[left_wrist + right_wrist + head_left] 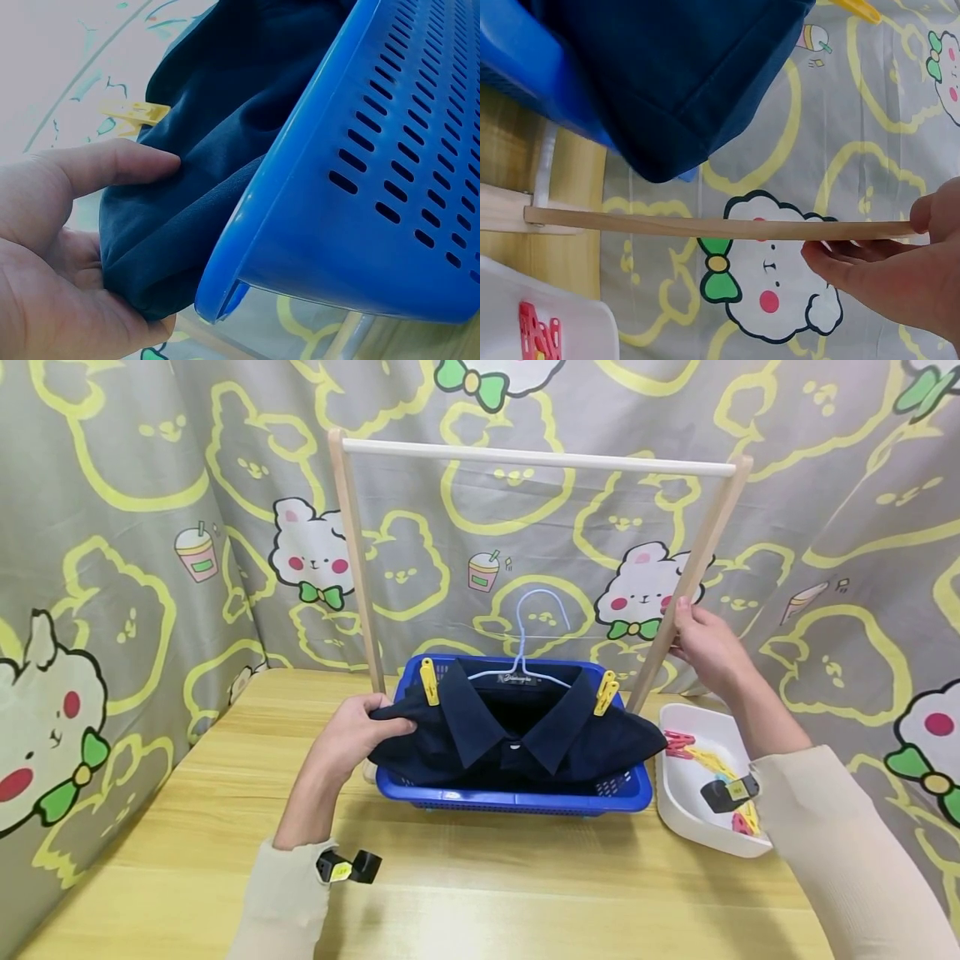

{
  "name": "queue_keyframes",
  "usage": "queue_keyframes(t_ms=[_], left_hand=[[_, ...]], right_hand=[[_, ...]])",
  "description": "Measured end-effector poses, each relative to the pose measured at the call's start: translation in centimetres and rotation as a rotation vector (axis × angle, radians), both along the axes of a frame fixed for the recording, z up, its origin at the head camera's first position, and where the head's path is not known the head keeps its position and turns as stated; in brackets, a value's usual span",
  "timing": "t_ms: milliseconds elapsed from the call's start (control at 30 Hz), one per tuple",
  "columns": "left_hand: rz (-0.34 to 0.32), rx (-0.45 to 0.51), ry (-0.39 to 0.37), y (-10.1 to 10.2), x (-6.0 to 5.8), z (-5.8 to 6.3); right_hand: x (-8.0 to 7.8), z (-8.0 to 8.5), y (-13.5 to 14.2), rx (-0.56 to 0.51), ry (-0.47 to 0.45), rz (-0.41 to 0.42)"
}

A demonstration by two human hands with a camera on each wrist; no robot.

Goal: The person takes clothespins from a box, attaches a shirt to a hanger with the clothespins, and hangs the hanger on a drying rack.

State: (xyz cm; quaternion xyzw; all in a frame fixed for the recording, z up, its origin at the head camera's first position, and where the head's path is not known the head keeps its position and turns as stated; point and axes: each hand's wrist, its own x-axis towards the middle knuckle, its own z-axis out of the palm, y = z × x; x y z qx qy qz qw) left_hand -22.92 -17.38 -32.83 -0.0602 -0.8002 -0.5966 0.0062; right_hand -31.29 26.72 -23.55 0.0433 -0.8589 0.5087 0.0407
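A dark navy collared shirt (420,747) lies in the blue basket (517,800), its collar facing me. Inside the collar sits a pale wire hanger (522,643), hook upward. Yellow clothespins (428,682) grip the shirt at both shoulders. My left hand (352,739) pinches the shirt's left shoulder edge between thumb and fingers; the left wrist view shows the fingers under the cloth (202,172). With my right hand (708,643) I hold the right upright (686,581) of a wooden rack, thumb on one side and fingers on the other.
The rack's white top bar (540,456) spans above the basket. A white tray (705,839) with red and yellow clothespins stands to the right. Behind the wooden table (450,885) hangs a grey patterned curtain (405,610).
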Motion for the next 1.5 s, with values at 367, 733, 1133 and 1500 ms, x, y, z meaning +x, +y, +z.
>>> queue_keyframes(t_ms=[367, 733, 1133, 1500], left_hand=[[0.016, -0.021, -0.015, 0.1, -0.1, 0.0], [0.015, -0.023, -0.014, 0.0, -0.1, 0.2], [0.014, -0.013, -0.016, -0.1, -0.1, 0.3], [0.021, -0.007, -0.009, 0.1, -0.1, 0.3]], right_hand=[[-0.6, -0.3, 0.9, 0.061, 0.017, 0.006], [-0.8, 0.0, 1.3, 0.112, 0.011, 0.011], [-1.1, -0.4, 1.2, 0.083, 0.023, 0.009], [-1.2, -0.5, 1.2, 0.083, 0.036, 0.001]])
